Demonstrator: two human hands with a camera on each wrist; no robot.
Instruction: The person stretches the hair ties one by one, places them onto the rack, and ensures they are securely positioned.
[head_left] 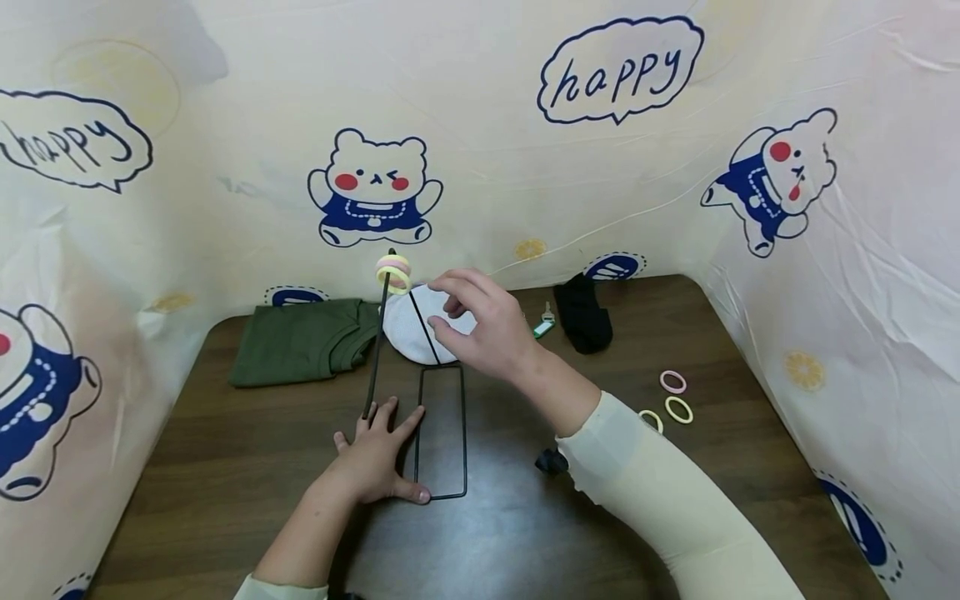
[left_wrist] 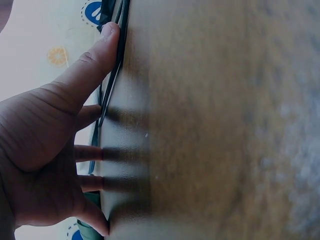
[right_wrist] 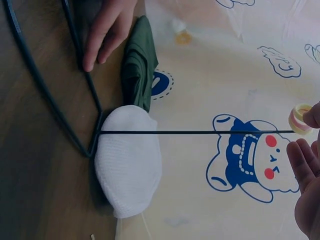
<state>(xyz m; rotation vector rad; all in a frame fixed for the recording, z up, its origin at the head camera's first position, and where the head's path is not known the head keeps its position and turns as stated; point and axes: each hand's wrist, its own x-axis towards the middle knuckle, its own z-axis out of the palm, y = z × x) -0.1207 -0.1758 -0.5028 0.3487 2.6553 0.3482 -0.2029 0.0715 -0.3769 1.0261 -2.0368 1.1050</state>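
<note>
A black wire stand (head_left: pixel 465 433) has a rectangular base flat on the table and a thin rod (right_wrist: pixel 200 132) rising from its back end. Pink and yellow rings (head_left: pixel 393 273) hang together near the rod's top. My left hand (head_left: pixel 375 458) lies with spread fingers across the base's left side, thumb at its near corner; in the left wrist view the thumb (left_wrist: pixel 107 40) overlaps the wire. My right hand (head_left: pixel 491 329) hovers right of the rings, thumb and fingers loosely bent and apart, holding nothing. In the right wrist view its fingertips are close beside the rings (right_wrist: pixel 300 120).
Behind the stand lies a white knitted piece (right_wrist: pixel 130 165), with a folded dark green shirt (head_left: pixel 300 342) to its left. A key with green tag (head_left: pixel 544 323) and a black sock (head_left: pixel 583 315) are back right. Loose pink (head_left: pixel 672 382) and yellow rings (head_left: pixel 678 410) lie right.
</note>
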